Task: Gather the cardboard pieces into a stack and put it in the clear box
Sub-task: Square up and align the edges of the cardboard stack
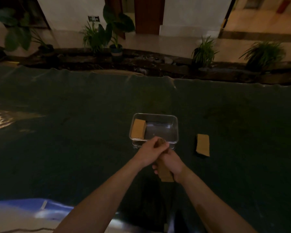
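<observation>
A wide, dark green cloth-covered table [74,115] fills most of the view, dimly lit. Near its middle sits a clear, rectangular plastic box with rounded corners [175,130]. Inside the box, against its left wall, a tan rectangular cardboard piece [138,128] leans or lies tilted; the rest of the box floor shows bare.

Just near of the box, both bare forearms reach in from the near edge and meet. The right hand [172,163] is closed around a small stack of tan cardboard pieces [165,174], whose lower end sticks out below the fist towards the near side. The left hand [152,149] is curled over the upper end of the same stack, its fingers wrapped on it and touching the right hand; a brown corner of cardboard shows between the two hands by the box's near rim. The stack is held above the cloth, just near of the box and not inside it.

To the right of the box, apart from it, another tan rectangular cardboard piece [203,144] lies flat on the cloth, with a dark shadow or edge along its left and near sides.

Beyond the far edge of the table runs a dark bed with several green potted plants [115,31], and behind them a pale tiled floor and white walls. At the near left corner a blue and white blurred surface [23,212] shows.
</observation>
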The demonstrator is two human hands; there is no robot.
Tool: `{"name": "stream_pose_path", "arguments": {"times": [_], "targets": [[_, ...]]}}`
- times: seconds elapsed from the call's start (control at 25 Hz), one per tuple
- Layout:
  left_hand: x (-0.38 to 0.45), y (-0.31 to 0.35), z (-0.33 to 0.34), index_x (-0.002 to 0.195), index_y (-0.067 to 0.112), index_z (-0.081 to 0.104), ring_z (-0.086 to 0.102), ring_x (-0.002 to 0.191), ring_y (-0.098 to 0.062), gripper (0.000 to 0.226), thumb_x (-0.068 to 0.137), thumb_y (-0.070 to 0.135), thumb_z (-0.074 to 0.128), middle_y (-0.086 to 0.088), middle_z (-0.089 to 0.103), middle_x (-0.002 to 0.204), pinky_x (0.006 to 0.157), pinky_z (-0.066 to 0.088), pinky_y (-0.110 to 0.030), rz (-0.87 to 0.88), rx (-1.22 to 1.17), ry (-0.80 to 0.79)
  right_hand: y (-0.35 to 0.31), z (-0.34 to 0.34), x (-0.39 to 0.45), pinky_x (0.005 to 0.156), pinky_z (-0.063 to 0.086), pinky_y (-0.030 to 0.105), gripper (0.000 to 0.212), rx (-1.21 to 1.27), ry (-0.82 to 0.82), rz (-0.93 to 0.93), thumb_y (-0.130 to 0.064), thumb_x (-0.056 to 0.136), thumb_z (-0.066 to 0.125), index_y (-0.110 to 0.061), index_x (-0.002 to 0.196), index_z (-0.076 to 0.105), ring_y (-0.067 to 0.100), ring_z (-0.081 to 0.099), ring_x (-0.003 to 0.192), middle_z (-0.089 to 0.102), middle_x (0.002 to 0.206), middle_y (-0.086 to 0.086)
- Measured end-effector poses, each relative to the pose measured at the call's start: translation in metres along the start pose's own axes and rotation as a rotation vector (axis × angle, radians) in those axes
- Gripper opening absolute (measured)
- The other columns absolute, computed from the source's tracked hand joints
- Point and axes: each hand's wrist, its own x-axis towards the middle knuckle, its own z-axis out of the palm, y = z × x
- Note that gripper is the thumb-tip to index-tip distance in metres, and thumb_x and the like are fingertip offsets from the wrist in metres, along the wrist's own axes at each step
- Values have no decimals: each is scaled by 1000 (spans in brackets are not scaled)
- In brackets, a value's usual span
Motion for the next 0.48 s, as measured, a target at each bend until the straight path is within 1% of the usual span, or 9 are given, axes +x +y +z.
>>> {"name": "stream_pose_path", "arguments": {"times": [0.08, 0.12, 0.2, 0.24, 0.28, 0.32, 0.36, 0.4, 0.48], "targets": [[-5, 2, 5, 130, 30, 48, 59, 114, -23, 42, 95, 52, 51, -4, 54, 132, 91, 57, -48, -21, -18, -37, 0, 3, -5, 70, 54, 38, 23, 11, 41, 3, -39, 98, 51, -28, 114, 61, 26, 63, 83, 67, 107, 16], [-6, 1, 4, 138, 32, 42, 55, 121, -27, 51, 94, 55, 52, -7, 47, 141, 90, 58, -46, -18, -32, -83, 0, 3, -8, 70, 54, 37, 23, 24, 48, -8, -40, 98, 50, -29, 114, 61, 27, 63, 85, 67, 109, 16], [-9, 0, -2, 153, 42, 13, 34, 142, -32, 85, 86, 54, 64, -4, 19, 162, 93, 53, -39, 39, -16, -210, -4, -4, -13, 72, 55, 36, 22, 86, 33, -47, -33, 97, 54, -25, 115, 63, 27, 64, 88, 67, 111, 15], [-12, -1, -4, 152, 51, -4, 21, 148, -30, 108, 78, 50, 74, 3, 4, 165, 102, 47, -42, 88, 59, -260, -9, -8, -15, 75, 56, 36, 22, 142, 31, -52, -27, 95, 57, -20, 115, 65, 27, 66, 92, 68, 111, 15], [-16, -3, -6, 146, 58, -16, 9, 152, -27, 125, 70, 46, 82, 9, -6, 166, 114, 35, -48, 147, 201, -292, -13, -11, -17, 80, 56, 39, 23, 200, 31, -45, -22, 93, 61, -17, 114, 66, 28, 68, 97, 70, 111, 14], [-19, -4, -6, 141, 62, -23, 1, 152, -25, 136, 64, 44, 87, 12, -12, 165, 120, 22, -52, 199, 369, -297, -16, -14, -18, 85, 55, 43, 24, 235, 30, -35, -21, 90, 64, -16, 114, 67, 29, 68, 101, 71, 111, 13], [-22, -5, -5, 139, 63, -26, -4, 152, -24, 142, 60, 44, 90, 14, -15, 163, 122, 13, -53, 237, 511, -278, -16, -14, -18, 88, 54, 46, 25, 235, 31, -20, -22, 89, 65, -17, 114, 68, 30, 67, 104, 72, 111, 12], [-24, -7, -4, 138, 63, -28, -6, 151, -25, 144, 58, 44, 91, 15, -15, 162, 122, 11, -53, 264, 594, -247, -16, -12, -17, 89, 53, 48, 25, 235, 28, -7, -23, 89, 65, -19, 114, 68, 30, 66, 106, 72, 111, 11], [-24, -8, -3, 137, 64, -27, -2, 150, -28, 142, 60, 43, 90, 14, -11, 160, 122, 14, -54, 299, 631, -186, -12, -9, -15, 94, 52, 52, 27, 277, 14, 8, -22, 89, 64, -20, 116, 69, 31, 65, 110, 72, 113, 11]]}}
